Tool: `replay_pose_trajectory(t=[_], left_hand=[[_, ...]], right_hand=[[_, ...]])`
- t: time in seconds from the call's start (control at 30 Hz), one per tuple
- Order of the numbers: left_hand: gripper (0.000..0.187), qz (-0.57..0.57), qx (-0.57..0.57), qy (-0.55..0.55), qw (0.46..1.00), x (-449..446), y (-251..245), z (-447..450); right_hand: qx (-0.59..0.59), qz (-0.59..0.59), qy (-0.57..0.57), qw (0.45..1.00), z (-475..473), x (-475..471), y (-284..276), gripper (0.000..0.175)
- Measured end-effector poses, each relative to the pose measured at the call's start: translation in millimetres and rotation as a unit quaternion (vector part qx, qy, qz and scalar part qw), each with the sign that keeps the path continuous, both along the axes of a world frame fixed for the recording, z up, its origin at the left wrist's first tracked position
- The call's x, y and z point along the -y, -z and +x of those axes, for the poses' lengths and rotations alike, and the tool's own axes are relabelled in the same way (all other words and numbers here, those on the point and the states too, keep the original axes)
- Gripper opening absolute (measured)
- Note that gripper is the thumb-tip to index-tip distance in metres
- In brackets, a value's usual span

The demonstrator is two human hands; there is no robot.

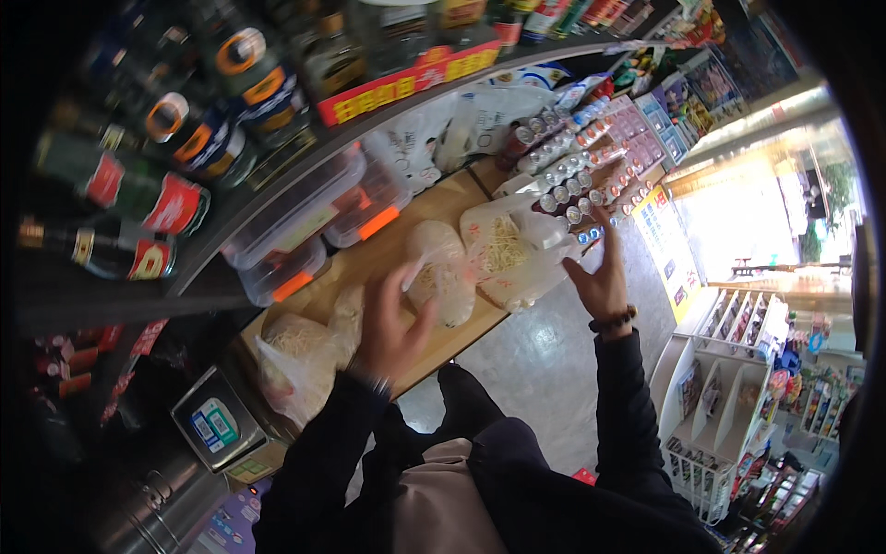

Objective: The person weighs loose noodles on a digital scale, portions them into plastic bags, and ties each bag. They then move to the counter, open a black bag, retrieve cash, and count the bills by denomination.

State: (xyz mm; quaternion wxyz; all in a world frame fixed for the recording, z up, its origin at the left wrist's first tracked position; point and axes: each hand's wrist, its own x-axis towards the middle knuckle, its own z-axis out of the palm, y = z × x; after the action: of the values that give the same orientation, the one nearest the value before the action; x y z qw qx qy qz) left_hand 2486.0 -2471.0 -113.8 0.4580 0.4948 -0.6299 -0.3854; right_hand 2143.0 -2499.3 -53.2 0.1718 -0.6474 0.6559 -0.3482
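Note:
My left hand (393, 325), slightly blurred, is raised at the near side of a wooden counter (384, 260), fingers apart and holding nothing. Just beyond its fingertips lies a clear plastic bag of pale food (439, 273). To the right, an open white plastic bag holds what look like bean sprouts or noodles (504, 246). My right hand (599, 277) hovers beside that bag's right side, thumb and fingers spread, nothing in it; whether it brushes the plastic I cannot tell. Left of my left hand sits another tied plastic bag (297, 367) with pale contents.
Clear lidded boxes with orange clips (297, 208) are stacked at the counter's back. Rows of small bottles (574, 170) stand at its far end. A shelf edge (415, 90) with liquor bottles overhangs it. A metal-topped box (218, 419) is at left, a white rack (720, 388) at right.

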Motion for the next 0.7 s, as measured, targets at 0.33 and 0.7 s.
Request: replay_pose_trajectory(t=[0.33,0.7], left_hand=[[0.023,0.021,0.215,0.089,0.972,179,-42,-143],[0.011,-0.098,0.153,0.299,0.937,132,-55,-180]], right_hand=[[0.268,0.135,-0.179,0.937,-74,-19,-27,0.012],[0.161,-0.008,-0.181,0.97,-13,41,76,0.041]])
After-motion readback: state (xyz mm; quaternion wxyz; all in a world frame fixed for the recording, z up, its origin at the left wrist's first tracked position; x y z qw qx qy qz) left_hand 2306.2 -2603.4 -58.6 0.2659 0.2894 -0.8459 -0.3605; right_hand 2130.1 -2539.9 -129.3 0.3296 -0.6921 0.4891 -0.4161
